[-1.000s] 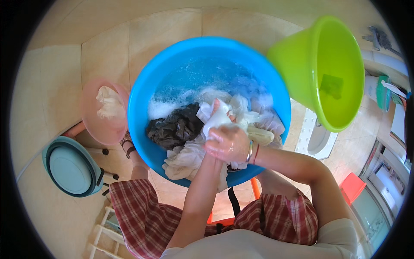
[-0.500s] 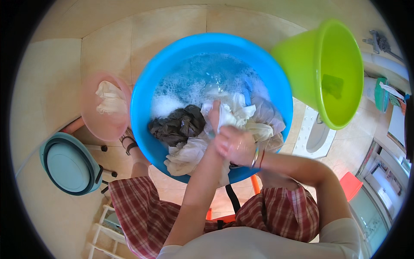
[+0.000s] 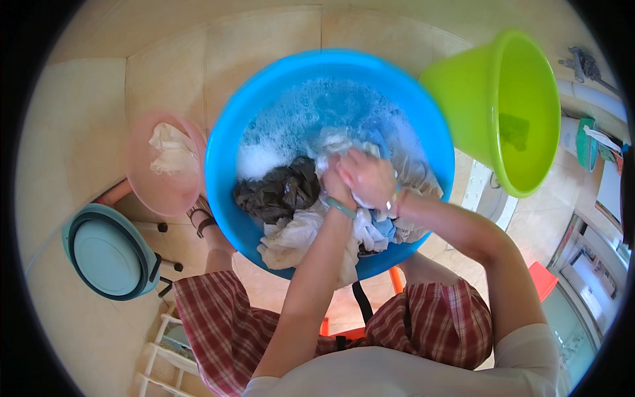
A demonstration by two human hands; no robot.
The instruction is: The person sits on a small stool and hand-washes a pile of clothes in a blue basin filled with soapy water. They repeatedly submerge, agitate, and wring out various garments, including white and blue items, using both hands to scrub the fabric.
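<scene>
Beige tiles (image 3: pixel 258 43) are surrounding the blue tub (image 3: pixel 219 152), with a green bucket (image 3: pixel 460 99) leaning at its right and a pink basin (image 3: pixel 147 197) sitting at its left. Inside the tub, the wet laundry is lying heaped on the side nearest me: dark cloth (image 3: pixel 281 192) to the left, white cloth (image 3: pixel 297 235) in front, and suds (image 3: pixel 258 161) floating beyond. Instead of covering my left wrist, my right hand (image 3: pixel 367 177) is now pressing over my left hand (image 3: pixel 336 184), so the green bangle (image 3: pixel 342 207) is showing. Pale blue cloth (image 3: pixel 384 229) is now peeking out below my right wrist. My hands are meeting above the heap, white fabric showing around them; whether either is gripping it, I cannot tell. Judging by this, both are now working together on the laundry, which is staying inside the tub.
</scene>
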